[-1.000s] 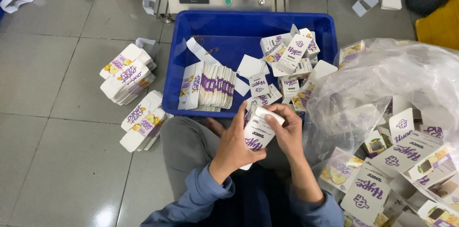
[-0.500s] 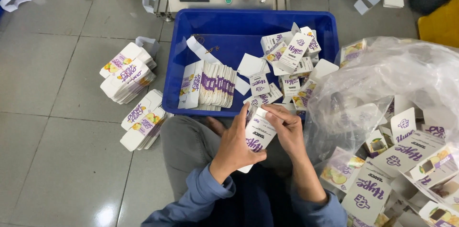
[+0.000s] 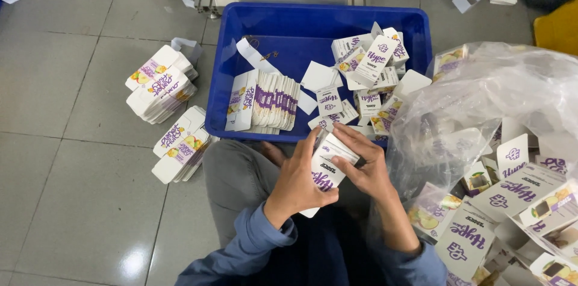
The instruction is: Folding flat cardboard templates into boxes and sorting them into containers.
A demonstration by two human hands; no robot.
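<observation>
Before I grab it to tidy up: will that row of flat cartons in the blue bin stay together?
Probably not. The flat cartons stand loose on edge, unbanded, so they would likely fan or topple. Thin card looks light and bendy.

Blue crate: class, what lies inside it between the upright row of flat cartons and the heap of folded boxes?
In the head view, loose white flat carton blanks lie on the blue crate floor between them.
</observation>
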